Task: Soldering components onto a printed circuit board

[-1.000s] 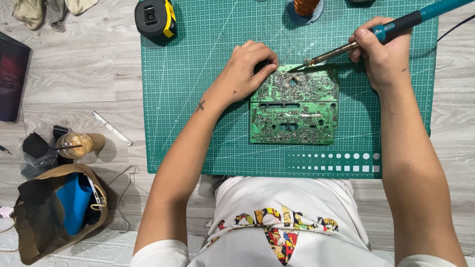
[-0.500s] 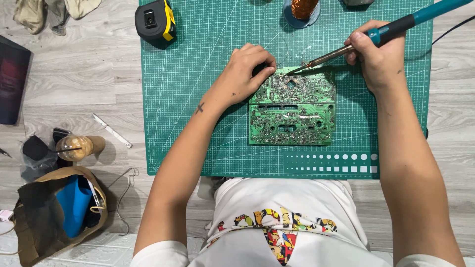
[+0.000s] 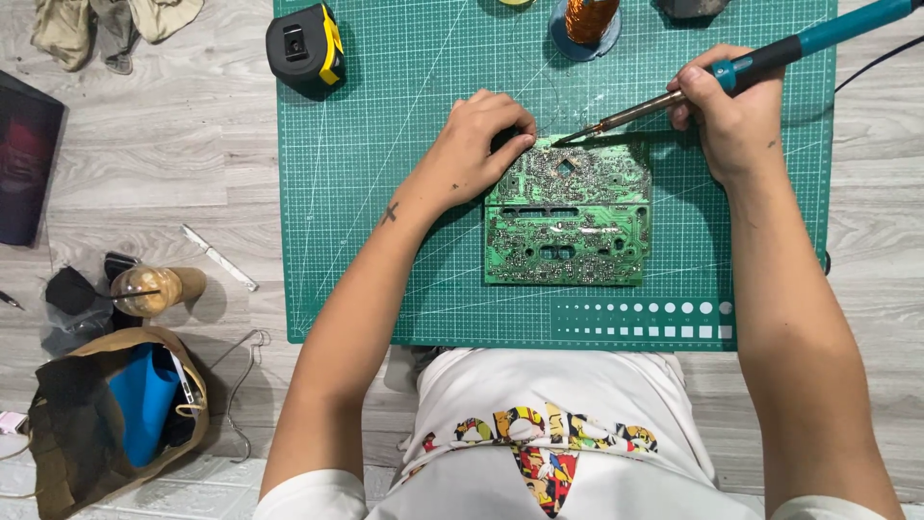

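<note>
Near the far edge of the green mat point(image 3: 337, 193), the circuit board point(image 3: 568, 217) lies flat as before. Left hand point(image 3: 481, 144) stays curled on its far-left corner. Right hand point(image 3: 736, 116) grips the soldering iron point(image 3: 731, 72), whose tip has barely shifted, still at the board's far edge.

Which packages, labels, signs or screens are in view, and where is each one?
Paper bag: lower left on the floor, brown, open, with a blue item inside.
Dark flat device: far left edge, black rectangle, reddish reflection; maybe a screen, cannot tell.
Tape measure: upper left corner of the green cutting mat, black and yellow.
</note>
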